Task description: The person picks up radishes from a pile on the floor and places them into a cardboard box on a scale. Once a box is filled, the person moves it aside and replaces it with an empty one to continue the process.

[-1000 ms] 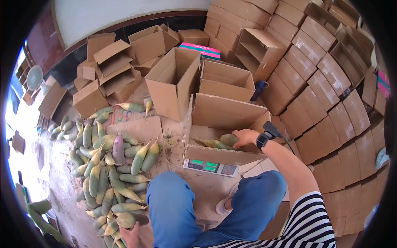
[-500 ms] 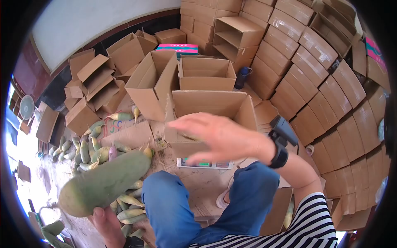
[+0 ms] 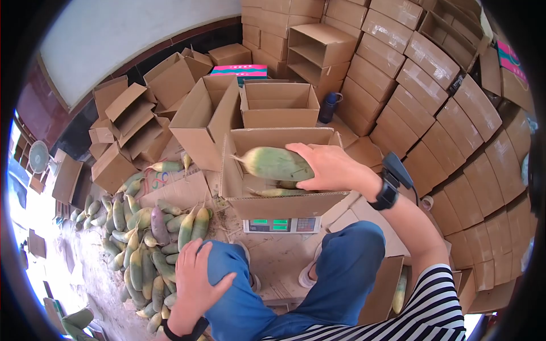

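Note:
My right hand (image 3: 330, 166) grips the right end of a large green radish (image 3: 276, 163) over an open cardboard box (image 3: 284, 206). The radish's pale, rooted tip points left. Lower in the box lie more radishes (image 3: 278, 192), partly hidden by the held one. Under the box sits a scale (image 3: 281, 225) with green lit displays. My left hand (image 3: 196, 278) rests on my left knee, fingers apart and holding nothing. Beside it on the floor is a pile of green radishes (image 3: 148, 273), with one purplish radish (image 3: 158, 226) among them.
Two open boxes, a tall one (image 3: 205, 122) and a lower one (image 3: 280, 117), stand behind the scale. A dark bottle (image 3: 328, 108) is beside them. Stacked cartons (image 3: 421, 108) line the right; tumbled empty boxes (image 3: 128, 122) and a fan (image 3: 38, 156) are left.
The big radish that my left hand held has moved rightward to the box and is now in my right hand. My left hand has let go and lies on my knee.

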Action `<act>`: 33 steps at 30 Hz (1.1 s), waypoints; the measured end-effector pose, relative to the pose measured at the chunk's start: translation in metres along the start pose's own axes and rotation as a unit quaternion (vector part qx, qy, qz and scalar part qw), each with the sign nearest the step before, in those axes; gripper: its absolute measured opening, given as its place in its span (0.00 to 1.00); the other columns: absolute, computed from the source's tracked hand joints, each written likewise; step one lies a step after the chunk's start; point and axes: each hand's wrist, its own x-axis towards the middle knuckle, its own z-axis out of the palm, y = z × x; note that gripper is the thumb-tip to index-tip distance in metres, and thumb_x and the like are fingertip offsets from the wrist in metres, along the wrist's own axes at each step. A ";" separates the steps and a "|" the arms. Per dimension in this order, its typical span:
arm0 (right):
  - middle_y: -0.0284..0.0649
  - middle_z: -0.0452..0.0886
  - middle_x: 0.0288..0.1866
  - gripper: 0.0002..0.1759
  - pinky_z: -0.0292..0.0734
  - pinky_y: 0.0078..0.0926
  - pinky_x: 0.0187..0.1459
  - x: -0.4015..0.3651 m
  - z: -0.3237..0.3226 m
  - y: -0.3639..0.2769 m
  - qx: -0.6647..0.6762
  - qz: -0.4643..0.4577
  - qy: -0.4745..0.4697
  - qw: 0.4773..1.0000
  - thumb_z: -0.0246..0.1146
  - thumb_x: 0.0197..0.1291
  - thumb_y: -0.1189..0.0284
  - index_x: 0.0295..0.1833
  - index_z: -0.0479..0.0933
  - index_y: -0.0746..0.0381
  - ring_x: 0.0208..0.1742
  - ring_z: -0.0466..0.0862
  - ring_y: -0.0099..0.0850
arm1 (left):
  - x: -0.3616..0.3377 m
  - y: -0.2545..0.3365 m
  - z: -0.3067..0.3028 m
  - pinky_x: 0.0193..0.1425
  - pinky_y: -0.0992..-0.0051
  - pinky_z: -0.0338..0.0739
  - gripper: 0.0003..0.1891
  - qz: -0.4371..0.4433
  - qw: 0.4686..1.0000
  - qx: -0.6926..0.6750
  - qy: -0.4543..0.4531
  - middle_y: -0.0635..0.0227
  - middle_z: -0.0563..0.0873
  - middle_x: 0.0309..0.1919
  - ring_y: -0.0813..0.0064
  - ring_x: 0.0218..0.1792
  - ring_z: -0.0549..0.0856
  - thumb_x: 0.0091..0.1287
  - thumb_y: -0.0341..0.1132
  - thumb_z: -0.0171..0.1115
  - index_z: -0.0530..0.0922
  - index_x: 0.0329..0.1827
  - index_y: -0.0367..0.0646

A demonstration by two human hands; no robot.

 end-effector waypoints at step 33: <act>0.51 0.71 0.68 0.24 0.71 0.41 0.63 0.027 0.033 -0.152 0.115 -0.279 0.021 0.953 0.57 0.66 0.74 0.67 0.71 0.63 0.63 0.75 0.52 | 0.000 -0.007 0.021 0.67 0.57 0.68 0.31 -0.004 0.995 -0.078 0.063 0.58 0.77 0.55 0.55 0.61 0.75 0.54 0.49 0.72 0.75 0.57 0.40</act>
